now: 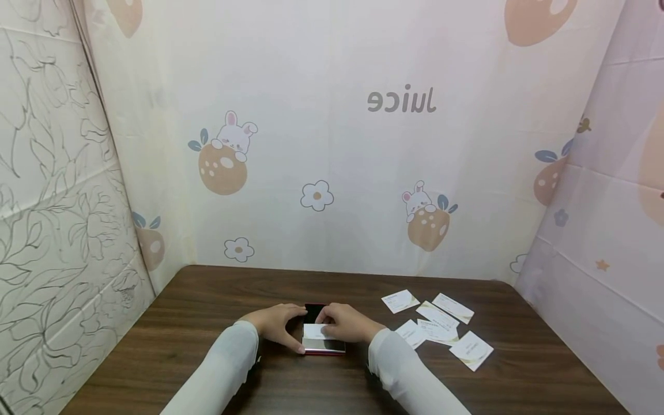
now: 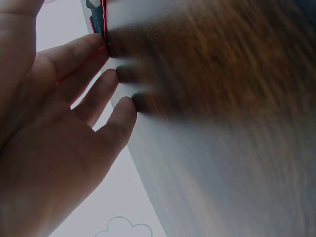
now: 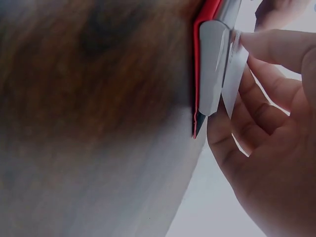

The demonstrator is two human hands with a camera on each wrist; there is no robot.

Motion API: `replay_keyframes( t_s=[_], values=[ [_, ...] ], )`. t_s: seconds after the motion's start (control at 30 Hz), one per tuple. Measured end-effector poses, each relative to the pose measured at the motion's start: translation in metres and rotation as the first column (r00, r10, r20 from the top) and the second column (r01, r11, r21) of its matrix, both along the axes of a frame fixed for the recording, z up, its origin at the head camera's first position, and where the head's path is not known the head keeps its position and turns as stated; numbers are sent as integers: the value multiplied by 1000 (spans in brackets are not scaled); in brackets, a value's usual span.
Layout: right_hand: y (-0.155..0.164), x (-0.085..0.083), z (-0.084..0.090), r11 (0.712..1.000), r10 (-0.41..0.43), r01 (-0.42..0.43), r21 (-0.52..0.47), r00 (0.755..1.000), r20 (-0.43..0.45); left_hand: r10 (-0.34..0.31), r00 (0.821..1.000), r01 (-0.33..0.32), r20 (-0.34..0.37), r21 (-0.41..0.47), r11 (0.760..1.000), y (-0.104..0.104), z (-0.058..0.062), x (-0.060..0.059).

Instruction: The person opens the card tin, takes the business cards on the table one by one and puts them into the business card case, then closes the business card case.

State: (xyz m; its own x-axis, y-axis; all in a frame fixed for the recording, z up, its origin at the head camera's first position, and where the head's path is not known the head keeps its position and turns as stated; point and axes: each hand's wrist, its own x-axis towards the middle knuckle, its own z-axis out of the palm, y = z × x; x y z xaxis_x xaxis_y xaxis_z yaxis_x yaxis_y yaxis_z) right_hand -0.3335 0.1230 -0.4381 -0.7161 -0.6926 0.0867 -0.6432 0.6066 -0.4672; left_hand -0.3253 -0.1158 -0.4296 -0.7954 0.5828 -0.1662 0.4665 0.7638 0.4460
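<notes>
A card case (image 1: 324, 344) with a red shell, a silver tray and a black inner lid lies opened on the table. My left hand (image 1: 275, 324) holds its left side, the thumb at the near corner and a fingertip at the red edge (image 2: 104, 22). Over the tray, my right hand (image 1: 349, 324) pinches a white card (image 1: 313, 331) between thumb and fingers. From the right wrist view, the card (image 3: 234, 89) lies alongside the silver tray (image 3: 211, 69), with the fingers behind it. Part of the card is hidden by the right hand.
Several white printed cards (image 1: 472, 350) lie scattered to the right of my right hand, some overlapping. The dark wooden table (image 1: 207, 357) ends at a patterned curtain (image 1: 321, 144) at the back, with curtains on both sides too.
</notes>
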Motion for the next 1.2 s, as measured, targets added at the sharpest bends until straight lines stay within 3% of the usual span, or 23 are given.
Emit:
replay_keyframes(
  t_s=[0.5,1.2],
  values=[
    [3,5,3,999,42,-41,27,999,-9,14,1000,-14,-9,3,1000,1,-3,-1],
    [5,4,-4,999,29,-28,36,999,-21,8,1000,-8,-12,14,1000,3,-6,1]
  ],
)
